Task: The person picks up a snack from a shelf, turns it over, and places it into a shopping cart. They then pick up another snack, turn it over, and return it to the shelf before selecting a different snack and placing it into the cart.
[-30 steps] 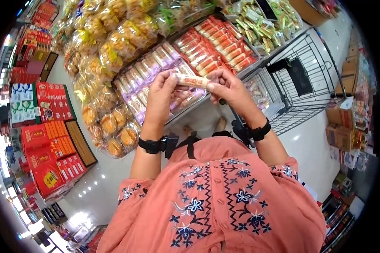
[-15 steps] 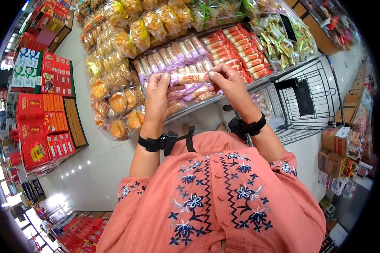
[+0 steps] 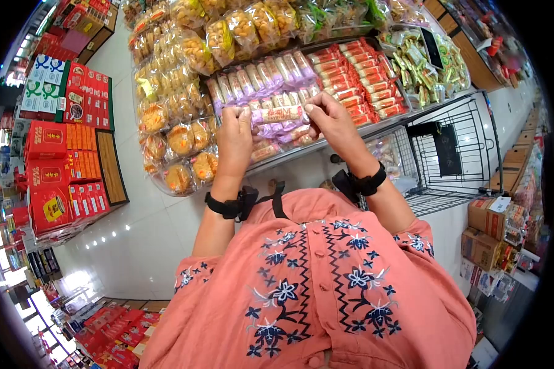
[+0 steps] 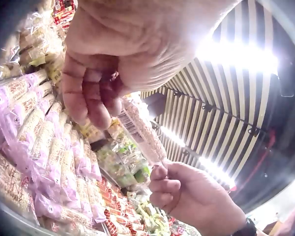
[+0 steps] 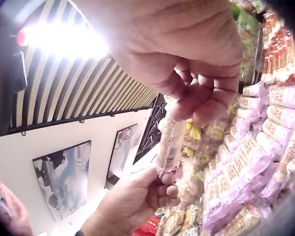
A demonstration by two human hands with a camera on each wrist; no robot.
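Observation:
A wrapped snack stick [image 3: 278,115], pale with red print and a purple end, is held level between both hands in the head view. The left hand [image 3: 235,136] pinches its purple end between thumb and fingers. At the opposite end, the right hand [image 3: 337,123] pinches the wrapper. A barcode shows on the underside of the snack stick [image 4: 137,127] in the left wrist view. Just beyond the hands lie rows of similar purple-wrapped sticks [image 3: 261,77] in a tray, with red-wrapped sticks [image 3: 357,77] to their right.
Bagged pastries [image 3: 181,140] fill the display's left side. A shopping cart [image 3: 452,150] stands to the right, near cardboard boxes [image 3: 483,246]. Green-wrapped snacks [image 3: 412,64] with a dark phone-like slab [image 3: 432,48] are at the back right. Red gift boxes [image 3: 46,175] are stacked at left.
The head view has turned, so the display sits farther right and lower. The snack stick went from a slight tilt to nearly level, its print facing up. Both hands still hold it.

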